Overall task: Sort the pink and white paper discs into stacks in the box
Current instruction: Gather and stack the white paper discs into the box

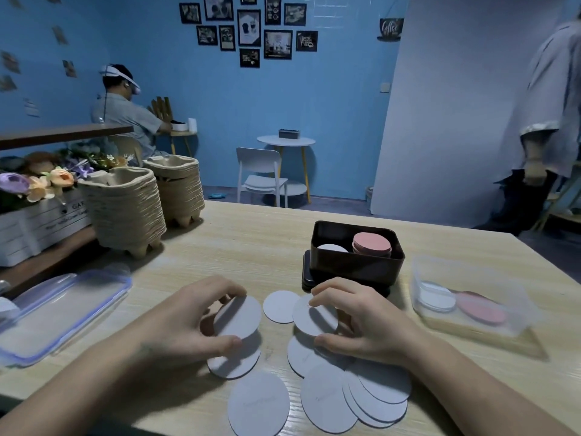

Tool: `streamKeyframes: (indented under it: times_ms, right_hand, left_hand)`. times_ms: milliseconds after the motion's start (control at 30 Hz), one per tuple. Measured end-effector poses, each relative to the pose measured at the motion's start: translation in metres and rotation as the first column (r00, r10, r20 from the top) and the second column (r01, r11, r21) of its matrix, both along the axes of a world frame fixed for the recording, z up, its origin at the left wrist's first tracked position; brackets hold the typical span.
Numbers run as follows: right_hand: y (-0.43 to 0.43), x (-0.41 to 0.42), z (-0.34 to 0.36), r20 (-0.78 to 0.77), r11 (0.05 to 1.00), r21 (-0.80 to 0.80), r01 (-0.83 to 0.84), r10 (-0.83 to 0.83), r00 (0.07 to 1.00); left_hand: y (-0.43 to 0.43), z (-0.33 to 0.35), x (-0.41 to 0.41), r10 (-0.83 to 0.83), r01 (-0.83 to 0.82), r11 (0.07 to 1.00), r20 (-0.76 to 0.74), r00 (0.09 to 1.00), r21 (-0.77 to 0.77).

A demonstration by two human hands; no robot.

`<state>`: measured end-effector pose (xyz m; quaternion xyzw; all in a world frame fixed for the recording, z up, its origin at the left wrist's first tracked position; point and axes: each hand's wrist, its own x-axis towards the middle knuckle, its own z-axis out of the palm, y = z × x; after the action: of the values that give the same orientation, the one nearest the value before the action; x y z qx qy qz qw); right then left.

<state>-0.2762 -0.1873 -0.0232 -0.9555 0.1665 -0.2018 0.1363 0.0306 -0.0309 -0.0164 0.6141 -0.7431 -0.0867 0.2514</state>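
Observation:
Several white paper discs (pixel 327 401) lie spread on the wooden table in front of me. My left hand (pixel 185 322) grips one white disc (pixel 242 316) between thumb and fingers, just above another disc (pixel 232 363). My right hand (pixel 361 322) grips a second white disc (pixel 314 319) the same way. One loose disc (pixel 279 306) lies between the hands. Behind my right hand stands the dark box (pixel 358 262), holding a pink stack (pixel 371 243) on its right and a lower white stack (pixel 331 247) on its left.
A clear plastic container (pixel 471 322) at right holds a white and a pink disc. Its clear lid (pixel 59 313) lies at left. Two stacks of pulp cup trays (pixel 125 212) and a flower crate (pixel 34 221) stand at back left. One person sits far back, another stands at right.

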Motion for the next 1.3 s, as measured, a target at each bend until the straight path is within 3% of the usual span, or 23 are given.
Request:
streamKeyframes:
  times_ms: [533,833,1100,1300]
  right_hand:
    - [-0.009,0.003,-0.001,0.134,0.998,0.054,0.04,-0.047,0.99]
    - [-0.009,0.007,-0.004,0.17,1.0,-0.028,0.002,0.003,0.985]
    - [-0.007,0.004,-0.003,0.233,0.999,0.043,-0.003,-0.007,0.972]
    - [-0.009,0.005,-0.004,0.167,0.998,0.058,-0.026,0.016,0.986]
  left_hand:
    - [-0.069,-0.017,-0.064,-0.11,0.102,0.96,-0.017,0.994,-0.262]
    - [-0.072,-0.022,-0.064,-0.145,0.142,0.948,0.014,0.989,-0.284]
    - [-0.065,-0.023,-0.059,-0.18,0.152,0.947,-0.077,0.981,-0.283]
    - [-0.066,-0.023,-0.061,-0.205,0.184,0.944,-0.051,0.977,-0.274]
